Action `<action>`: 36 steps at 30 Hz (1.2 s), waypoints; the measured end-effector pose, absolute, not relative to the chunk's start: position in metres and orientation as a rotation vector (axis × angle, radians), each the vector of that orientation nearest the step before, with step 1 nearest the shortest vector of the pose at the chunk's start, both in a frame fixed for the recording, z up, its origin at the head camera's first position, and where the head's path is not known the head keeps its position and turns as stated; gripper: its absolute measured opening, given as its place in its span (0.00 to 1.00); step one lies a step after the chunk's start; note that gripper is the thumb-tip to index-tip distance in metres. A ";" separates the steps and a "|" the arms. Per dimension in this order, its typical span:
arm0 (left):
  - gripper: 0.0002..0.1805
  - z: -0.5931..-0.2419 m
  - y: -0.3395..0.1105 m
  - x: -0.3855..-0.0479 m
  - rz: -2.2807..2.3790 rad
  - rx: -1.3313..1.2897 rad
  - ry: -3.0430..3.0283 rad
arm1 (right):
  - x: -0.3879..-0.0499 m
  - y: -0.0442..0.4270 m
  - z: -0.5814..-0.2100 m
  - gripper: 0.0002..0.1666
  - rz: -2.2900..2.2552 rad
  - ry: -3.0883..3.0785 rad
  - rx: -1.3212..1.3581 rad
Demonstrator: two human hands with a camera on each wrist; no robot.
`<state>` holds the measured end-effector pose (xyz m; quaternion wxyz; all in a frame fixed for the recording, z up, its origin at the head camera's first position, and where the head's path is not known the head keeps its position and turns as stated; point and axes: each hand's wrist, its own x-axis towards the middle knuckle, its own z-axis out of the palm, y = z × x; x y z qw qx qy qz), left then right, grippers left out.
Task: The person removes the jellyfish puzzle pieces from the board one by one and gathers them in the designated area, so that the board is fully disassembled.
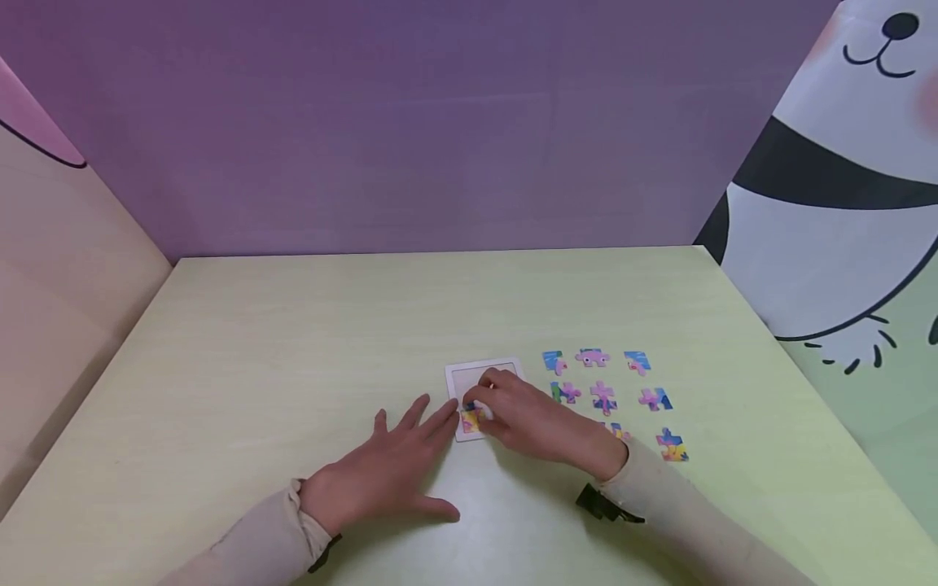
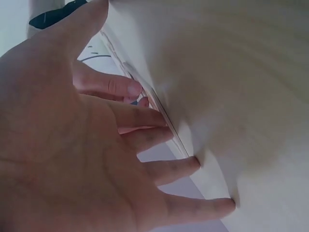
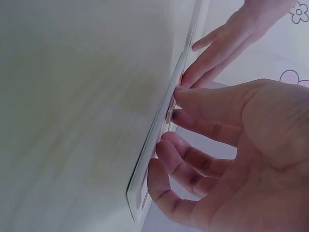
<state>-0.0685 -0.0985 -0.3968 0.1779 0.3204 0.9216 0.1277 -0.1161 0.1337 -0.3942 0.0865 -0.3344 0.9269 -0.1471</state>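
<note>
A small white puzzle tray [image 1: 449, 384] lies on the table between my hands. One yellow-and-pink puzzle piece [image 1: 470, 422] sits in its near left corner. My right hand [image 1: 535, 417] is over the tray, and its thumb and index finger pinch a small puzzle piece [image 3: 169, 115] low against the tray; the hand hides most of it. My left hand [image 1: 388, 476] spreads its fingers from the left, fingertips at the tray's left edge. In the left wrist view those straight fingers [image 2: 174, 169] reach down to the tabletop and tray edge.
To the right of the tray several loose puzzle pieces [image 1: 604, 396] lie in rough rows. One piece [image 1: 672, 445] lies nearest the right sleeve, and another is partly covered by my right wrist. A purple wall [image 1: 432, 130] stands behind the table [image 1: 293, 325].
</note>
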 end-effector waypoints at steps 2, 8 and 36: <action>0.61 -0.398 -0.098 -0.067 0.354 0.906 2.616 | -0.116 0.133 -0.394 0.19 -0.436 2.762 -0.991; 0.61 -0.399 -0.098 -0.066 0.334 0.936 2.638 | -0.115 0.133 -0.394 0.19 -0.436 2.766 -0.967; 0.62 -0.397 -0.098 -0.065 0.319 0.956 2.644 | -0.113 0.132 -0.391 0.12 -0.570 2.767 -1.002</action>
